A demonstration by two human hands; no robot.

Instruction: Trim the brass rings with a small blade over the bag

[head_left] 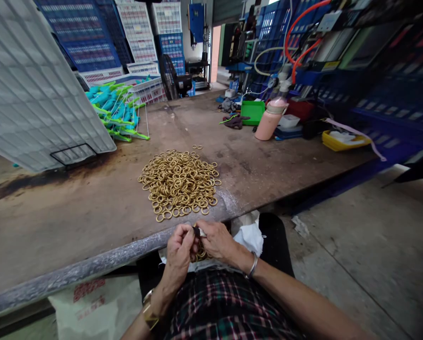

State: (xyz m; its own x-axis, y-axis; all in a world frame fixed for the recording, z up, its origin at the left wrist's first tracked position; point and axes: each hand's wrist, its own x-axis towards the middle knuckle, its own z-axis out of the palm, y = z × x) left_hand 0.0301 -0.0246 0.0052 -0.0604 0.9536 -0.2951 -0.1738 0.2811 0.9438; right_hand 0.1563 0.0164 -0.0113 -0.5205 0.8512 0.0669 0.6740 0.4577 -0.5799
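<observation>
My left hand (181,246) and my right hand (217,241) meet just off the table's front edge, above the lap, both with closed fingers. A small dark piece (196,231) shows at the left fingertips, and a whitish bit (202,233) lies against the right thumb. Whether these are held parts or finger coverings I cannot tell. Below the hands, several brass-coloured rings (200,254) rest in the lap, partly hidden by the fingers. A large heap of the same rings (181,182) covers the table just beyond the hands.
On the brown table (101,212) a white ribbed crate (45,89) leans at left, beside turquoise-and-green plastic pieces (117,111). Further right stand a pink bottle (267,123), a green tray (252,112) and a yellow tray (344,140). A black fan (174,78) stands behind.
</observation>
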